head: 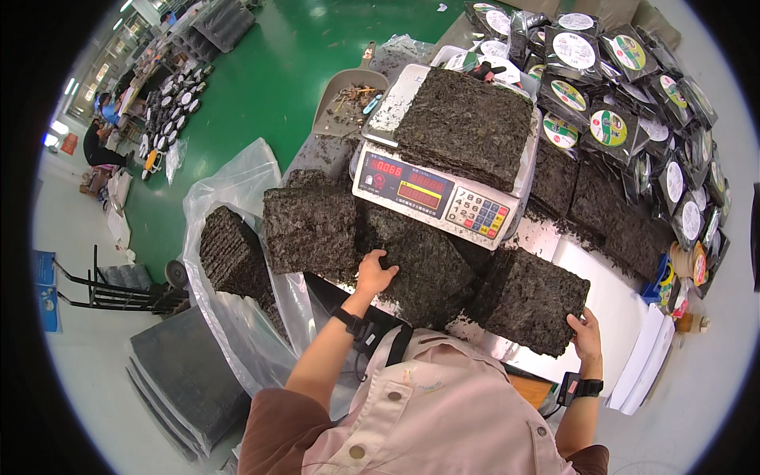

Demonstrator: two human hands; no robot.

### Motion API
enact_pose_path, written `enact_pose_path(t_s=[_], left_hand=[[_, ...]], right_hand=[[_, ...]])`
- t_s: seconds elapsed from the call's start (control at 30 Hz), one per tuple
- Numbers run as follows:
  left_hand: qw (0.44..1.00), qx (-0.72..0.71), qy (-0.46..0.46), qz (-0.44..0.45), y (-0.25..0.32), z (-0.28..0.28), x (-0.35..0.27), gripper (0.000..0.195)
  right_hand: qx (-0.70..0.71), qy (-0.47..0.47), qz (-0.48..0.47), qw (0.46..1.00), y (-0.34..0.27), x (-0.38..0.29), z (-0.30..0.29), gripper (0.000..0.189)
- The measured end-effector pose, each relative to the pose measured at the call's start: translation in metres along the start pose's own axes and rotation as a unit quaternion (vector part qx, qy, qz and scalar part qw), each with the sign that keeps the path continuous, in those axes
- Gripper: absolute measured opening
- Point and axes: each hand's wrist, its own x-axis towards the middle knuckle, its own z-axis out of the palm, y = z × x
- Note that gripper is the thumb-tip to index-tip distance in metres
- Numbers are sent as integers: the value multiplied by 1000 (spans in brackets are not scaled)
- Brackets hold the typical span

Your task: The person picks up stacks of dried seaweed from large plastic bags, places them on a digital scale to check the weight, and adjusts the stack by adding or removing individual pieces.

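My right hand grips the right edge of a dark dried seaweed stack, with the thumb on top and the fingers along its side. My left hand, thumb and fingers spread, touches the left edge of the middle seaweed stack; whether it grips is unclear. Just left of that hand lies another seaweed block. Beyond both hands stands a digital scale with lit red digits. A thick seaweed pile rests on its pan.
An open clear plastic bag at left holds a seaweed bundle. A dustpan with scraps lies behind the scale. Labelled packets are heaped at right, near a tape roll. A hand truck stands left; a person sits farther off.
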Motion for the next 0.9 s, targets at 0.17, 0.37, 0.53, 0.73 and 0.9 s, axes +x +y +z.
enact_pose_path(t_s=[0.17,0.37,0.53,0.73,0.9], left_hand=[[996,74,2,-47,27,-3,2,37],[991,-50,38,-117,8,16,59,47],[992,-48,10,-119,19,33,50,53],[959,-112,214,146,-13,39,18,35],[971,128,184,78,-64,35,-6,55]], right_hand=[[-160,93,28,982,11,9,-14,42],[-347,239,-302,855,-11,9,23,32],[-373,-69,-338,862,-40,-7,135,22],[-497,-289,-441,689,6,22,208,24],[-467,-296,-371,746,-2,21,216,23]])
